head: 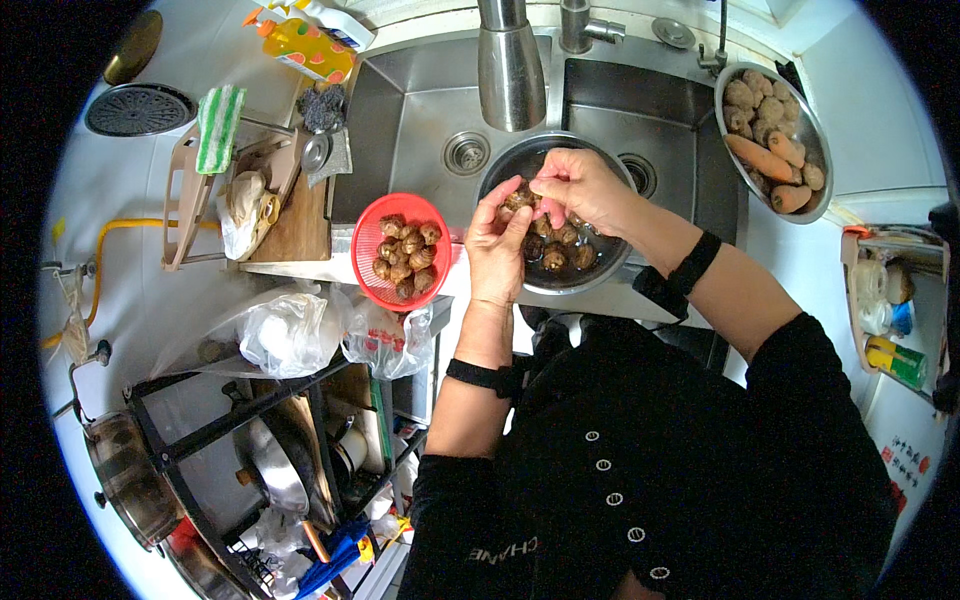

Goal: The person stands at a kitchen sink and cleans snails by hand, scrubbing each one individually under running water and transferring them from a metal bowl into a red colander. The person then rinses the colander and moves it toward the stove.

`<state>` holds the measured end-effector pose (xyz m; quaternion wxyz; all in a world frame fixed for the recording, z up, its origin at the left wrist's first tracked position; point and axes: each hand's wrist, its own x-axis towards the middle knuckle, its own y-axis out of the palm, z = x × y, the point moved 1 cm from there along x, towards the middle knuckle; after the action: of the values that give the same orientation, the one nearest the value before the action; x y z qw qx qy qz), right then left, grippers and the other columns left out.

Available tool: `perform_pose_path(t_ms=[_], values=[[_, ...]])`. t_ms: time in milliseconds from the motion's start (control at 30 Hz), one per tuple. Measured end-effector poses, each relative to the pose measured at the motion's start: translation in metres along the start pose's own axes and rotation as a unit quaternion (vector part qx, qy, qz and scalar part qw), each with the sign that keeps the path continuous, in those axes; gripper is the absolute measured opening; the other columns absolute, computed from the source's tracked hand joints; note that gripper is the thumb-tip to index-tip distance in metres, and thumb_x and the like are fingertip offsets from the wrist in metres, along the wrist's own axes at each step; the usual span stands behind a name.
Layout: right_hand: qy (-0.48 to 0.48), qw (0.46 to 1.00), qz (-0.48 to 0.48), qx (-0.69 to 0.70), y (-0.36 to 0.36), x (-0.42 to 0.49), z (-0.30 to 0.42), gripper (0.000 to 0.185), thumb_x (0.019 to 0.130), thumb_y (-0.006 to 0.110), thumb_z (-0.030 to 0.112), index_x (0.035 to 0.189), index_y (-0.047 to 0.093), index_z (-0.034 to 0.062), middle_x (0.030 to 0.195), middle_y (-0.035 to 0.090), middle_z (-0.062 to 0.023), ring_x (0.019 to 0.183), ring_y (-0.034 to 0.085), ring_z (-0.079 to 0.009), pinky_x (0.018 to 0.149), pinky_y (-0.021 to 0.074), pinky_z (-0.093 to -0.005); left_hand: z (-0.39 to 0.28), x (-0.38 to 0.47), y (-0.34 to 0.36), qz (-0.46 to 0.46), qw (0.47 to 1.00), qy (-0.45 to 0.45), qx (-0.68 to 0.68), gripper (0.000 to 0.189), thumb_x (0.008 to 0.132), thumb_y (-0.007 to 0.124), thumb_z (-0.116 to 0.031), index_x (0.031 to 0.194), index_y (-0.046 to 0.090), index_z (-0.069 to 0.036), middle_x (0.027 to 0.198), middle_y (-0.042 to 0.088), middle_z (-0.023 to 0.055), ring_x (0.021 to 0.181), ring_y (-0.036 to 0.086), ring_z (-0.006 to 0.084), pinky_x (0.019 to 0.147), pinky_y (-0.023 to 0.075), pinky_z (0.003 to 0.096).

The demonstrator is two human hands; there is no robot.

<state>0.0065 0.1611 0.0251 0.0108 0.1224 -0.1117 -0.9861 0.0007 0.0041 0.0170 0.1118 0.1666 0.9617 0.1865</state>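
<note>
My left hand (495,247) holds a small brown, ringed corm (519,198), apparently taro, between thumb and fingers. On the same corm, my right hand (574,187) has its thumb and fingertips pinched at the right side; whether a bit of skin is between them is too small to tell. Both hands are over a round metal basin (611,277) that straddles the divider of a double sink. Several similar corms (555,259) lie wet in the basin. Left of it, a red plastic colander (362,247) contains more brown corms (409,255).
A steel faucet (511,75) hangs over the left sink bowl (427,120). On the right, a metal bowl (825,184) holds carrots (757,156) and round tubers (770,111). A wooden board (300,232) and plastic bags (292,334) are at left, above a black rack (247,420) of cookware.
</note>
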Motion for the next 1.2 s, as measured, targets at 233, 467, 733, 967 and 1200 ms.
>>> perform_pose_path(t_ms=[233,467,733,967,1200], values=[[-0.018,0.935,-0.029,-0.353,-0.012,0.002,0.009,0.017,0.09,0.06,0.016,0.085,0.054,0.0008,0.066,0.057,-0.0099,0.052,0.059,-0.019,0.051,0.0503,-0.0318,-0.011,0.001,-0.007,0.038,0.999,0.036,0.001,0.048,0.081,0.062,0.011,0.125,0.052,-0.004,0.108,0.062,0.006,0.094,0.059,0.0107,0.084,0.0489,0.0242],[-0.059,0.697,0.004,-0.715,-0.014,0.01,0.005,0.022,0.082,0.064,0.014,0.098,0.054,0.0028,0.099,0.057,-0.0192,0.086,0.063,-0.0356,0.071,0.0522,-0.0431,-0.018,-0.001,-0.017,0.009,0.997,0.055,0.05,0.037,0.077,0.064,0.014,0.108,0.055,-0.004,0.094,0.062,0.0019,0.084,0.058,0.0088,0.078,0.0489,0.0221],[-0.021,0.719,0.025,-0.695,-0.013,0.011,0.0,0.037,0.075,0.067,0.004,0.109,0.052,0.0052,0.106,0.05,-0.0182,0.092,0.061,-0.0354,0.078,0.0496,-0.044,-0.035,0.009,-0.063,-0.073,0.969,0.118,0.206,0.032,0.079,0.069,0.004,0.106,0.056,-0.003,0.102,0.062,0.0046,0.093,0.059,0.0127,0.084,0.0475,0.0254],[-0.006,0.726,0.04,-0.686,-0.012,0.011,-0.007,0.04,0.073,0.064,-0.003,0.108,0.046,0.0045,0.109,0.049,-0.0209,0.09,0.06,-0.0376,0.076,0.0482,-0.0455,-0.067,0.01,-0.145,-0.273,0.804,0.132,0.512,0.032,0.072,0.074,-0.004,0.101,0.06,-0.002,0.094,0.062,0.014,0.088,0.061,0.027,0.082,0.0488,0.0358],[0.047,0.692,0.037,-0.72,-0.006,0.02,-0.011,0.028,0.091,0.047,0.028,0.105,0.054,0.0046,0.078,0.066,-0.0186,0.078,0.065,-0.0352,0.07,0.0496,-0.0469,-0.055,0.015,-0.191,-0.249,0.776,0.067,0.575,0.031,0.078,0.068,-0.011,0.108,0.062,-0.001,0.099,0.064,0.0169,0.091,0.062,0.0293,0.084,0.0478,0.0393]])
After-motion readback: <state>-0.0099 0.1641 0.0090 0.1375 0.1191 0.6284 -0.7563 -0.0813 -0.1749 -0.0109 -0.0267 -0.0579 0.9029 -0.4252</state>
